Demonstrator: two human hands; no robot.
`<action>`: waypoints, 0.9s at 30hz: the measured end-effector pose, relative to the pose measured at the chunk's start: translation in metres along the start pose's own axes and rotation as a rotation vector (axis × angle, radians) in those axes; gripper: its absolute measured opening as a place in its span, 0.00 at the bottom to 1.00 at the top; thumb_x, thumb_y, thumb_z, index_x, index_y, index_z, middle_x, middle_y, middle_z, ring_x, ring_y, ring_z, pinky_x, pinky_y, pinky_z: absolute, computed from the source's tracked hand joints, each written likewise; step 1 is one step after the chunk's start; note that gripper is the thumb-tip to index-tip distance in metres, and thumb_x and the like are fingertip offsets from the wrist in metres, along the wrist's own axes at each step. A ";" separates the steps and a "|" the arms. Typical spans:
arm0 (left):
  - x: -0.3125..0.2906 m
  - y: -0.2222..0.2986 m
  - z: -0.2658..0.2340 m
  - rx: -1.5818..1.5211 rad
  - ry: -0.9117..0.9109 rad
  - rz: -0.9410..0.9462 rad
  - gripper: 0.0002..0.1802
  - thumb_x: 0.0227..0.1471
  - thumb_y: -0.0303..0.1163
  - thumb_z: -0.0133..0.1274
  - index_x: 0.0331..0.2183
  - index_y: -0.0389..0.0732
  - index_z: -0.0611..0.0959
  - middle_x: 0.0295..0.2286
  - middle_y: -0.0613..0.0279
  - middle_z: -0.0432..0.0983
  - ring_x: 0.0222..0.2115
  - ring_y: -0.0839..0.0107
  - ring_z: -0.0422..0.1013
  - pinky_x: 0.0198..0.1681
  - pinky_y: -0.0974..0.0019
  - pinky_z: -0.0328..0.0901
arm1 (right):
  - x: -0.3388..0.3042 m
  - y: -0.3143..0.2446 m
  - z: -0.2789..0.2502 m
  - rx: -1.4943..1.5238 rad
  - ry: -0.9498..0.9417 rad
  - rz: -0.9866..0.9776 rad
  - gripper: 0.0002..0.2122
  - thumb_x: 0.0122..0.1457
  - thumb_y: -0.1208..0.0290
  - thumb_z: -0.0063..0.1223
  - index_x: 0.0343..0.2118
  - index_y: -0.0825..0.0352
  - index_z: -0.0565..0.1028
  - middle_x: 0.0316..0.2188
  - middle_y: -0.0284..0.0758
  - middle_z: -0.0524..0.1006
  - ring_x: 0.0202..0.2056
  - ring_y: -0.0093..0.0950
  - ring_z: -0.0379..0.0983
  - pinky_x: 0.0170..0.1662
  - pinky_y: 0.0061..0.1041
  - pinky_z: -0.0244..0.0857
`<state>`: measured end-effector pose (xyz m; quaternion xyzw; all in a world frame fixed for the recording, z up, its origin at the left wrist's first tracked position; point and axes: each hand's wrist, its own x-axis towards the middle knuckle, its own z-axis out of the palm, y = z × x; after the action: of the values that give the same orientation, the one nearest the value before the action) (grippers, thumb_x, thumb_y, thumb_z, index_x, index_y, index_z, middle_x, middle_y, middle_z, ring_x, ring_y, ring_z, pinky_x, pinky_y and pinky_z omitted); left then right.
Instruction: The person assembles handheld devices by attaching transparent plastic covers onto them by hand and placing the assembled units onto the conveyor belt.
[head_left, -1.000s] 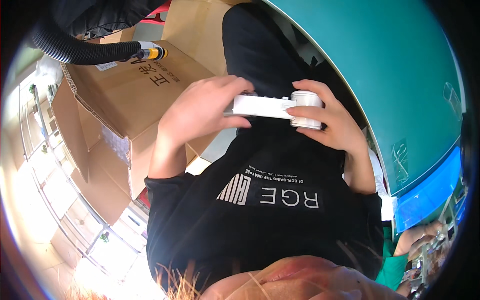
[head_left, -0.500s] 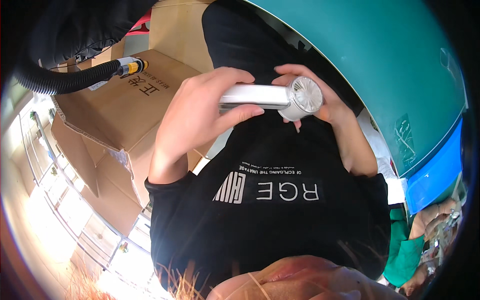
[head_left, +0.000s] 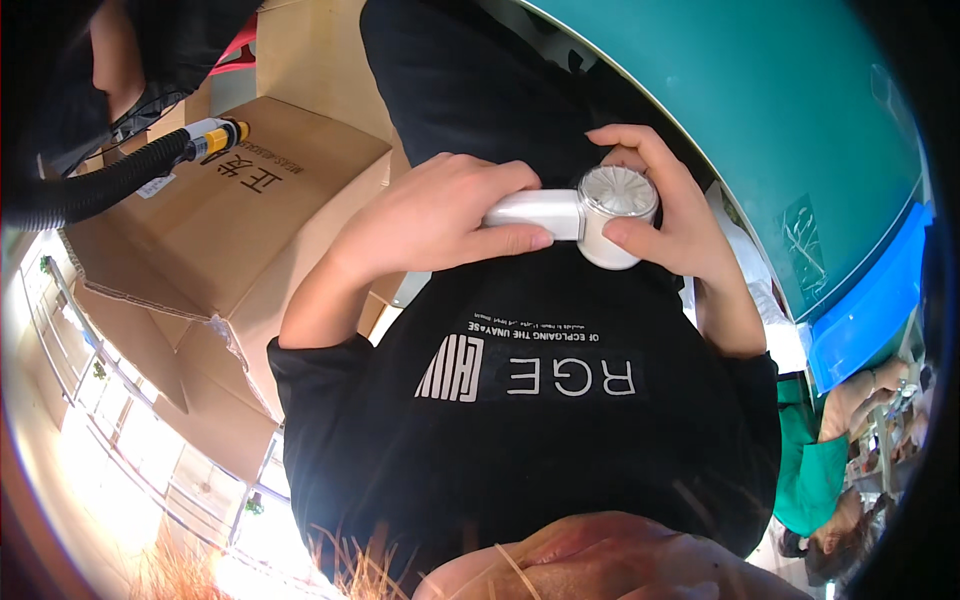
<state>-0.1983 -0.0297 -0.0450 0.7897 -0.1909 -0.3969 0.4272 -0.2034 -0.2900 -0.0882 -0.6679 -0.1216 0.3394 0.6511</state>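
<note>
In front of my black shirt I hold a white handheld device with a short straight handle and a drum-shaped head. The top of the head is clear and ribbed like spokes; its exact kind I cannot tell. My left hand is closed around the handle, thumb along the near side. At the head, my right hand presses its thumb on the near wall, and its other fingers curve round the far and right side, partly hidden behind the head. The index finger of that hand is raised above it.
An open cardboard box stands at my left. A black ribbed hose with a yellow-collared end lies over it. A green tabletop curves along the right, with a blue tray-like piece at its edge. Another person's green sleeve shows at lower right.
The device has shifted slightly right, and its head is tipped so more of the white wall shows. My right thumb has come onto the head's near side. The view has shifted a little.
</note>
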 end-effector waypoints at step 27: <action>0.007 0.011 0.014 0.009 -0.114 -0.023 0.19 0.47 0.45 0.64 0.29 0.37 0.82 0.18 0.52 0.75 0.21 0.55 0.73 0.24 0.61 0.64 | -0.032 0.017 0.011 -0.110 0.043 -0.216 0.28 0.57 0.53 0.50 0.51 0.75 0.68 0.35 0.44 0.77 0.34 0.34 0.77 0.39 0.28 0.69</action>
<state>-0.2046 -0.0475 -0.0436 0.7697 -0.2075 -0.4455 0.4075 -0.2388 -0.3026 -0.0943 -0.6928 -0.1973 0.2455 0.6487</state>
